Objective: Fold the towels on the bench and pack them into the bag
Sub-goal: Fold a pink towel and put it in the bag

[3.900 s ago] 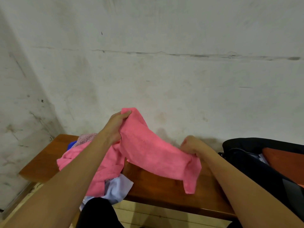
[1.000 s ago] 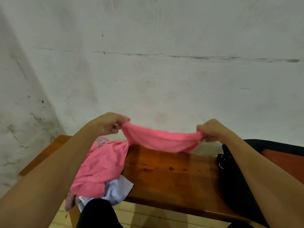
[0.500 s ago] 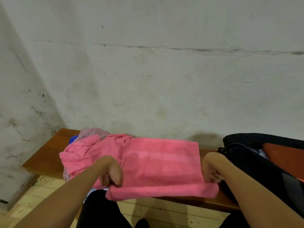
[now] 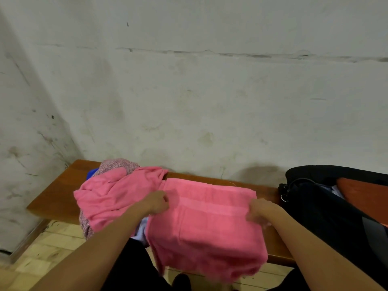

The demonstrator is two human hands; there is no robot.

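A pink towel (image 4: 205, 225) lies spread flat across the wooden bench (image 4: 56, 196), its near part hanging over the front edge. My left hand (image 4: 156, 201) pinches the towel's left edge. My right hand (image 4: 259, 211) grips its right edge. The black bag (image 4: 327, 208) stands open at the right end of the bench, with an orange lining or cloth (image 4: 365, 194) showing inside.
A heap of unfolded cloths sits on the bench's left half: another pink towel (image 4: 109, 196), a mottled pinkish one (image 4: 119, 164), a bit of blue (image 4: 92, 172) and a pale lilac piece (image 4: 140, 229). A stained wall rises right behind the bench. Pale wooden floor lies below.
The towel went from bunched, to stretched in the air between both hands, to laid flat on the bench. Both hands have since slid up from its near edge to its sides.
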